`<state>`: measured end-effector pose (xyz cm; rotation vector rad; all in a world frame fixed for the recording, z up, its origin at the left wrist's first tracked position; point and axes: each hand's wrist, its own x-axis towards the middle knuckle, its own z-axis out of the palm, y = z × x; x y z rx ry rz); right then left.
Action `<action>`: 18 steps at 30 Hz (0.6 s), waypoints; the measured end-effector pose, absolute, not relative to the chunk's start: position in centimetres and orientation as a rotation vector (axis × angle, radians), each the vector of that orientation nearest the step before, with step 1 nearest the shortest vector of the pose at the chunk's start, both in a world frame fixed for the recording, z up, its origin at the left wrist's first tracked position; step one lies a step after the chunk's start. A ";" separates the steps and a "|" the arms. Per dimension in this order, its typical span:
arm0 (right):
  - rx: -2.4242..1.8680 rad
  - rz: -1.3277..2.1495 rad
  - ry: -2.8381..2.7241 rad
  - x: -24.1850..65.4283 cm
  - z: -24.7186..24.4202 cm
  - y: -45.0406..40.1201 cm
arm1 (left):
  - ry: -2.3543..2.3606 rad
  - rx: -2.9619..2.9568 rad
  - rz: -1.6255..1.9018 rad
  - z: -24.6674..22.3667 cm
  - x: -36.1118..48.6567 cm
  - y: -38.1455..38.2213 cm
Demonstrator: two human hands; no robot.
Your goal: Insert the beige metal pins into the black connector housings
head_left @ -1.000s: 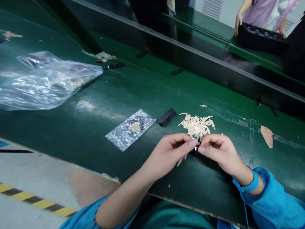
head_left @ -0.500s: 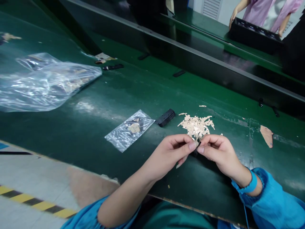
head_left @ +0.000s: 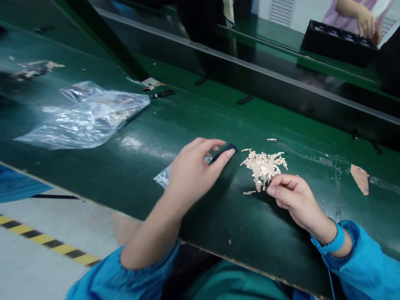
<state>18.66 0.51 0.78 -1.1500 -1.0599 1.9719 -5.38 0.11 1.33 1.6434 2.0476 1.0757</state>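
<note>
My left hand [head_left: 195, 171] is over the black block [head_left: 229, 148], thumb and fingers apart on either side of it; the thumb overlaps the block's near side. Partly hidden beneath that hand is a small clear plastic bag [head_left: 162, 177]. My right hand [head_left: 290, 198] pinches a tiny dark piece [head_left: 268, 187] between thumb and forefinger; most of it is covered by the fingertips. Just beyond those fingertips lies a loose pile of small beige strips [head_left: 262, 164]. One stray strip [head_left: 249, 193] rests at the pile's near left.
On the left lies a large clear plastic bag [head_left: 93, 116] with contents. Small black parts [head_left: 244, 100] are scattered along the back of the green table [head_left: 200, 121]. A brown scrap [head_left: 360, 179] is at right. Across the divider, a person's hand [head_left: 365, 21] is over a black tray [head_left: 339, 43].
My left hand has left my right hand and moved left to the black block. A stray strip now shows beside the pile. The view has shifted slightly.
</note>
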 end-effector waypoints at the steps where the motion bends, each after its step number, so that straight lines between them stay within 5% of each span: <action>1: -1.156 1.970 -1.062 18.7 0.7 0.6 | 2.101 1.707 0.973 1.2 -6.5 0.7; 11: -1.197 1.949 -1.078 18.6 -0.7 1.1 | 2.210 1.550 0.530 1.9 -8.2 2.2; 15: -1.212 1.923 -1.097 18.4 -0.8 0.9 | 2.183 1.572 0.807 2.6 -6.5 0.0; 18: -1.237 1.860 -1.133 18.3 -0.9 0.7 | 1.671 1.436 0.978 1.6 -4.2 -2.5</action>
